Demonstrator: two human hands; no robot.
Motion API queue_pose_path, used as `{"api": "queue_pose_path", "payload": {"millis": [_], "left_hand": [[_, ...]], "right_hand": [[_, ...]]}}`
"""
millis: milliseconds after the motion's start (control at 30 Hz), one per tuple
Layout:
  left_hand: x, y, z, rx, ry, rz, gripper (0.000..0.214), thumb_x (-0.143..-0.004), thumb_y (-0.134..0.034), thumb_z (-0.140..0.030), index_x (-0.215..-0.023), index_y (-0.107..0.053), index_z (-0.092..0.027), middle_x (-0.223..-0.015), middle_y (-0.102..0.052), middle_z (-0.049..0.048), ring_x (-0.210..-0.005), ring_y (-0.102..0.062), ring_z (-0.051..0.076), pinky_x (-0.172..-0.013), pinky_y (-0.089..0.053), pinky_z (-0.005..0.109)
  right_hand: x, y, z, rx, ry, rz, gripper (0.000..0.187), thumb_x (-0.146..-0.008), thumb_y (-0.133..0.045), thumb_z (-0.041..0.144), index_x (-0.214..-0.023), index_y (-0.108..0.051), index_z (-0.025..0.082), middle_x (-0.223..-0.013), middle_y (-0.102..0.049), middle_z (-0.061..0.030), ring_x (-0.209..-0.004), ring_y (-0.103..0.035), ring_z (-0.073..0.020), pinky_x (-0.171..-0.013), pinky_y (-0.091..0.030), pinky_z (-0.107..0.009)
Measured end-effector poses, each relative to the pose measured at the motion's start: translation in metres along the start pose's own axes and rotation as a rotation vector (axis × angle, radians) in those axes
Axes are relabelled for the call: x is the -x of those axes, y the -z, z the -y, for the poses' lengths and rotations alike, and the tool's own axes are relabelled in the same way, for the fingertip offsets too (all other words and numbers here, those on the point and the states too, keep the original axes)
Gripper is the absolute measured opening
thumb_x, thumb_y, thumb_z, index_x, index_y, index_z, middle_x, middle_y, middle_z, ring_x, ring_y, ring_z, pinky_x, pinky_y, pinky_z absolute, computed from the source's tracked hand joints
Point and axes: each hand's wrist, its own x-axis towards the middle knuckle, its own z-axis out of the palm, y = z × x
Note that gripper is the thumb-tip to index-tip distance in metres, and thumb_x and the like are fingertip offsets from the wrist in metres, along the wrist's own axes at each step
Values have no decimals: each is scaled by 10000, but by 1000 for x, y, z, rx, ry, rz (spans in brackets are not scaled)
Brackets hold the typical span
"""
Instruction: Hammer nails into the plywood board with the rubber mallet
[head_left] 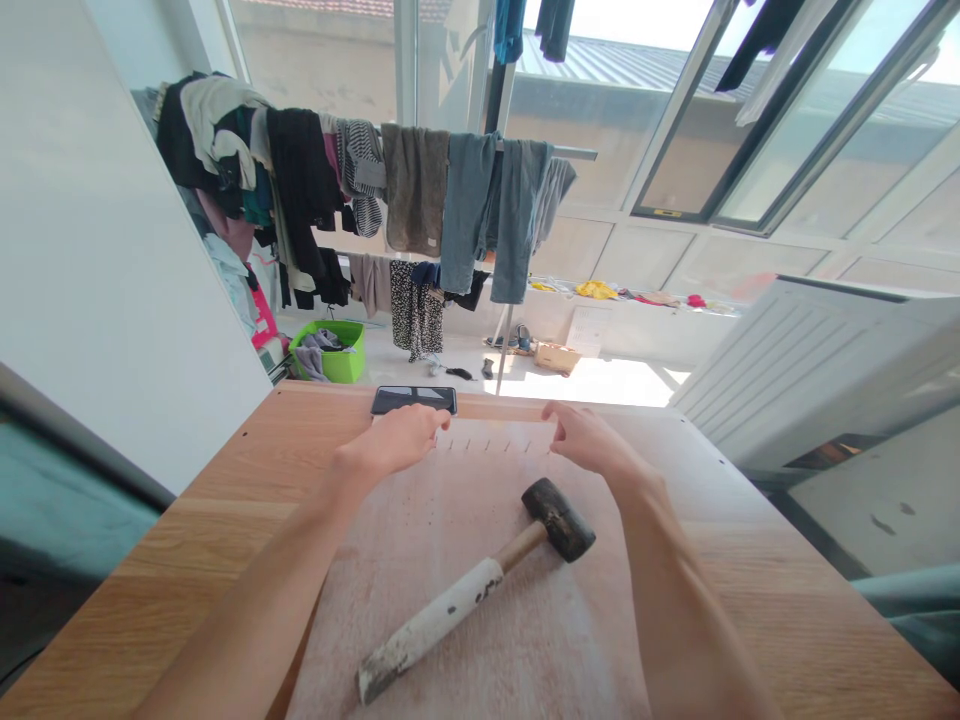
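My left hand [397, 438] and my right hand [589, 437] reach to the far edge of a pale plywood board [480, 600] on a wooden table [765, 560]. Both hands have curled fingers pinching a thin wooden strip [499, 408] that lies along the board's far edge. A row of small nails or marks [491, 446] runs between the hands. A rubber mallet [480, 585] with a black head and a worn white handle lies on the board, nearer me than the hands and untouched.
A black phone [414, 400] lies on the table just beyond my left hand. Beyond the table stand a clothes rack [420, 190] full of hanging garments, a green laundry basket [330, 350] on the floor, open windows [750, 130] and a white radiator-like panel [810, 360] at right.
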Motion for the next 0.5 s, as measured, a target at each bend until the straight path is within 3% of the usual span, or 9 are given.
{"api": "queue_pose_path", "payload": {"millis": [500], "left_hand": [[-1,-1,0,-16,7,10,307,-921,-509,-153,-1192,-631,-228,-1140,-726,100,-1080,-677,276,-859,-504,331]], "right_hand": [[1,1,0,0,-21,-7,482,-751,-651,28,-1188,-578,215,-874,-717,-21,-837,-616,-194,-649,-352,-259]]}}
